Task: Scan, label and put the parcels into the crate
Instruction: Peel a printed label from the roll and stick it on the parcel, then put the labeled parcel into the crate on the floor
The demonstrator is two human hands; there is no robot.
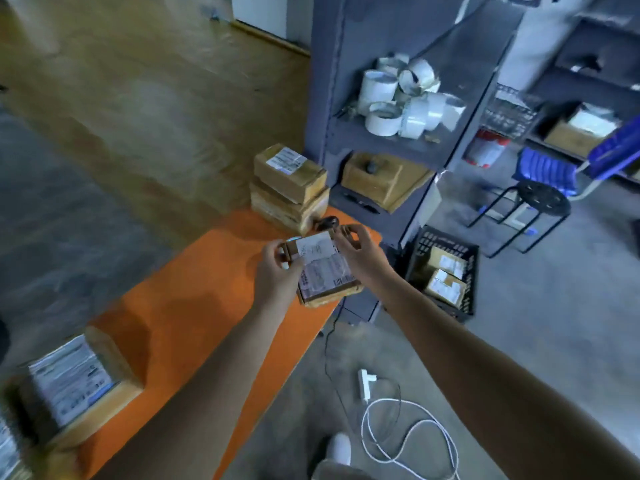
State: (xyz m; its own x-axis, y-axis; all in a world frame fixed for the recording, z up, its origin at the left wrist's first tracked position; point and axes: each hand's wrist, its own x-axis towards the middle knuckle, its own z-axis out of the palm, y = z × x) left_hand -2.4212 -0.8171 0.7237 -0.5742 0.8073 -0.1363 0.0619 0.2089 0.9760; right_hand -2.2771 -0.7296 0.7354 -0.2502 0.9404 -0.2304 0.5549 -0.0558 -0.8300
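Orange worktop (194,306), long and narrow. At the far end, a stack of cardboard parcels (289,188), the top one labelled; just beside the stack, a small black device (327,222), too blurred to name. At the near left corner, a large labelled parcel (76,382). At the right edge, a small labelled parcel (329,282), resting or lifted, hard to tell. On the grey floor (554,306) beside the worktop: a black crate (450,241) holding two parcels, a black stool (542,199), a white cable (408,434).
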